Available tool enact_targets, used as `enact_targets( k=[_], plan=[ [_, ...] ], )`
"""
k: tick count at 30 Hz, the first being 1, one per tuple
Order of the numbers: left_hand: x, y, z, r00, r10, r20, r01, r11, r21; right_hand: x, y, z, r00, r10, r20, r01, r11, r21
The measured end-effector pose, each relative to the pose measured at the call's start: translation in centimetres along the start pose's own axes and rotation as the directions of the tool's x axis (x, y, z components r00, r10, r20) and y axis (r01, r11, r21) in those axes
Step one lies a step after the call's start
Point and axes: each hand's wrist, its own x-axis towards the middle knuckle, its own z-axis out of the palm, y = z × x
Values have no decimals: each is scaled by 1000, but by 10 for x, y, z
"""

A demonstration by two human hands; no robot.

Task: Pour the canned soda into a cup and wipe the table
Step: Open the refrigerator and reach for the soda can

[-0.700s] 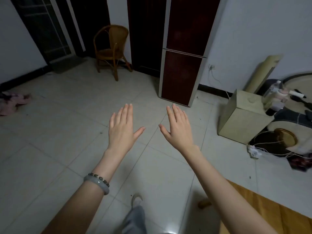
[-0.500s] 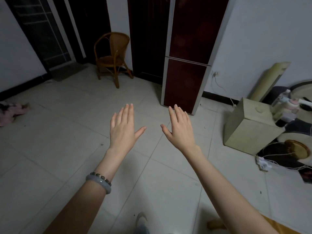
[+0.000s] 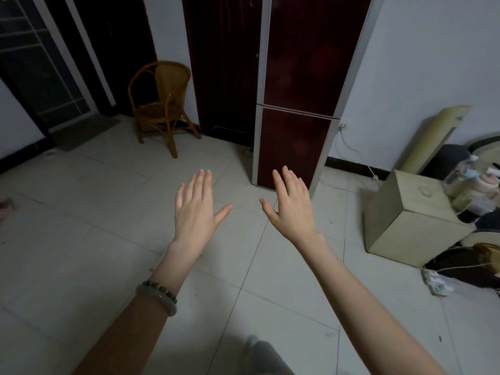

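Note:
My left hand (image 3: 196,209) and my right hand (image 3: 290,208) are stretched out in front of me, side by side over the pale tiled floor, backs up, fingers straight and thumbs spread. Both hold nothing. A bead bracelet and a pale bangle (image 3: 158,296) circle my left wrist. No soda can, cup, cloth or table shows in the head view.
A dark red fridge (image 3: 297,125) stands straight ahead against the wall. A wicker chair (image 3: 161,104) sits at the back left by dark doors. At the right stand a beige box (image 3: 408,220), clutter and a power strip (image 3: 437,284) on the floor.
The view has tilted upward: the wooden surface at the lower right has dropped out of sight. Both hands keep the same flat, spread pose.

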Motion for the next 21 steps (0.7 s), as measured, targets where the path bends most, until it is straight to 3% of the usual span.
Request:
enact_targets(
  k=[21],
  plan=[
    [375, -10, 166, 997, 55, -60, -55, 998, -8, 342, 128, 152, 999, -27, -28, 27, 999, -18]
  ],
)
